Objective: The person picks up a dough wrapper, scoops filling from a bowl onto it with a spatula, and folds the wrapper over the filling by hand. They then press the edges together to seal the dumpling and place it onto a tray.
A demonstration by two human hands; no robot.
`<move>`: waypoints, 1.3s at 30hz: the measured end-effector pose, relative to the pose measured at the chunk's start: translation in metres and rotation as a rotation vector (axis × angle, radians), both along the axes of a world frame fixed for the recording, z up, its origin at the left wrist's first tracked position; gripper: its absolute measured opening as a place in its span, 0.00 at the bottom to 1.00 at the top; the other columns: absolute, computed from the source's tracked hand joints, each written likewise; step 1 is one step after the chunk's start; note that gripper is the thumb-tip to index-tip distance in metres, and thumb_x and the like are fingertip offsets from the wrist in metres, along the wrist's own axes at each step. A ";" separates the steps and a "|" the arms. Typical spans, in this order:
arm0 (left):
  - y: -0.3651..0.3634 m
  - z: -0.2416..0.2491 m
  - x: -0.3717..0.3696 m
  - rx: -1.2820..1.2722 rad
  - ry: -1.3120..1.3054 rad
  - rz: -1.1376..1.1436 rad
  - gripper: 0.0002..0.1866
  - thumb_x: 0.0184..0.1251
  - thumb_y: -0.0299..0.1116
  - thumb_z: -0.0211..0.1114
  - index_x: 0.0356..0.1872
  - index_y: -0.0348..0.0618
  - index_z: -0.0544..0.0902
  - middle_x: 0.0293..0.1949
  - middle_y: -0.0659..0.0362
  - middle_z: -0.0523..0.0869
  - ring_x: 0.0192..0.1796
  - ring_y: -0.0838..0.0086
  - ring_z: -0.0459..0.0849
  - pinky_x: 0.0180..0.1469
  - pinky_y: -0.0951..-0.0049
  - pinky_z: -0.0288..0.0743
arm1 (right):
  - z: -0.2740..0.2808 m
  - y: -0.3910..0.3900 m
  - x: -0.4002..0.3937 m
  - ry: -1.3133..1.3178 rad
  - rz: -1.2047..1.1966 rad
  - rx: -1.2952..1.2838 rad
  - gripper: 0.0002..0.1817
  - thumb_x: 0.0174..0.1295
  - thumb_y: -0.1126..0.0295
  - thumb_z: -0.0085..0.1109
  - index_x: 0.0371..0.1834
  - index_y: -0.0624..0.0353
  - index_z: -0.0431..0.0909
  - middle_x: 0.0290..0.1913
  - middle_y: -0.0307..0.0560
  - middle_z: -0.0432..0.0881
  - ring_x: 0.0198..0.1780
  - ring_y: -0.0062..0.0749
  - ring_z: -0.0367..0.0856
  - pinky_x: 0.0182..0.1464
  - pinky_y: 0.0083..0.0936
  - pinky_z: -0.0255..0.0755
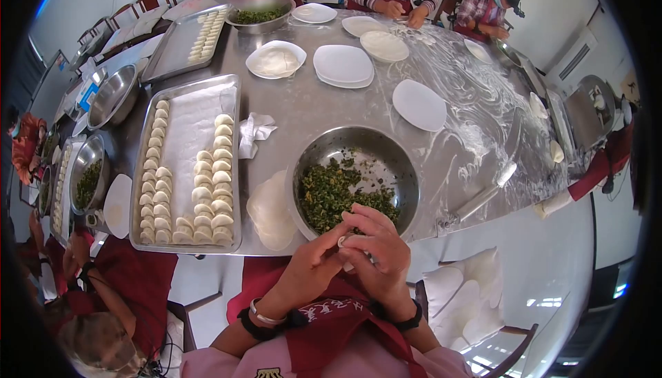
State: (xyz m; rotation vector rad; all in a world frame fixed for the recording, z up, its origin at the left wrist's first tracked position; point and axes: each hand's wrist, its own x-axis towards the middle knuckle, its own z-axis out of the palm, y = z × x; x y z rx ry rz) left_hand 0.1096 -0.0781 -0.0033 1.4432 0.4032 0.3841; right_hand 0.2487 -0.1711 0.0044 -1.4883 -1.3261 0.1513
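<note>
My left hand (308,272) and my right hand (380,254) meet at the near rim of a steel bowl (407,164). Between their closed fingertips is a dumpling (343,241), of which only a small white bit of dough shows. Chopped green filling (331,195) with yellow bits lies in the bowl. A stack of round dough wrappers (270,209) rests on the table just left of the bowl. Farther left, a metal tray (238,164) holds rows of finished dumplings (162,192), folded into half-moons.
White plates (419,105) stand across the steel table (372,112), some bearing wrappers. Flour covers its right side, where a rolling pin (483,195) lies. A crumpled white cloth (255,133) sits beside the tray. Other people work at the far side and at left. A chair (476,295) stands at right.
</note>
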 end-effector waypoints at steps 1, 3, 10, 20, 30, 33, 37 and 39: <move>0.000 0.000 0.000 -0.049 -0.013 -0.009 0.31 0.75 0.21 0.57 0.77 0.37 0.60 0.50 0.57 0.84 0.46 0.82 0.80 0.50 0.78 0.77 | 0.002 -0.001 0.001 0.013 0.008 -0.023 0.14 0.50 0.76 0.74 0.42 0.60 0.85 0.58 0.53 0.85 0.66 0.53 0.78 0.64 0.41 0.74; 0.000 0.001 0.000 -0.148 -0.040 -0.025 0.33 0.74 0.21 0.57 0.78 0.37 0.59 0.50 0.57 0.83 0.47 0.81 0.81 0.50 0.77 0.78 | 0.019 0.001 -0.001 0.148 0.013 -0.074 0.17 0.50 0.75 0.74 0.45 0.59 0.85 0.59 0.53 0.84 0.68 0.52 0.75 0.65 0.42 0.73; -0.005 0.008 -0.001 -0.198 -0.071 -0.015 0.34 0.73 0.19 0.57 0.78 0.36 0.56 0.55 0.55 0.83 0.51 0.78 0.82 0.53 0.76 0.79 | 0.010 0.002 0.009 0.307 0.244 -0.054 0.16 0.50 0.76 0.76 0.43 0.62 0.87 0.59 0.53 0.84 0.71 0.53 0.72 0.69 0.43 0.69; -0.006 0.000 -0.005 -0.235 -0.077 0.007 0.24 0.73 0.19 0.61 0.68 0.32 0.69 0.58 0.54 0.82 0.60 0.74 0.81 0.60 0.73 0.79 | -0.002 -0.001 -0.002 0.289 0.203 0.041 0.12 0.52 0.77 0.75 0.41 0.63 0.87 0.48 0.52 0.89 0.68 0.54 0.76 0.64 0.40 0.74; -0.008 0.004 -0.001 -0.222 -0.128 0.054 0.19 0.71 0.17 0.61 0.61 0.33 0.76 0.57 0.56 0.82 0.59 0.77 0.81 0.62 0.74 0.77 | -0.008 -0.003 -0.004 0.224 0.144 0.031 0.14 0.58 0.72 0.72 0.47 0.62 0.88 0.54 0.54 0.87 0.72 0.57 0.71 0.70 0.44 0.68; -0.008 -0.005 -0.003 -0.216 -0.091 0.056 0.20 0.70 0.17 0.62 0.62 0.31 0.74 0.60 0.56 0.80 0.60 0.77 0.80 0.63 0.74 0.75 | -0.009 0.000 -0.003 0.205 0.161 0.009 0.16 0.59 0.70 0.72 0.49 0.62 0.87 0.56 0.55 0.86 0.73 0.58 0.69 0.71 0.47 0.66; -0.012 -0.003 0.006 -0.324 -0.218 0.196 0.22 0.69 0.17 0.62 0.63 0.30 0.73 0.60 0.56 0.79 0.61 0.77 0.78 0.63 0.76 0.73 | 0.009 0.008 -0.016 0.270 -0.025 0.029 0.17 0.64 0.64 0.67 0.53 0.61 0.86 0.60 0.55 0.84 0.74 0.58 0.68 0.73 0.50 0.61; -0.012 0.000 0.006 -0.371 -0.207 0.169 0.25 0.68 0.16 0.62 0.67 0.30 0.71 0.60 0.55 0.79 0.61 0.76 0.78 0.63 0.76 0.72 | 0.002 0.005 -0.011 0.168 0.018 0.003 0.20 0.67 0.61 0.63 0.56 0.62 0.83 0.62 0.56 0.82 0.75 0.60 0.66 0.73 0.51 0.60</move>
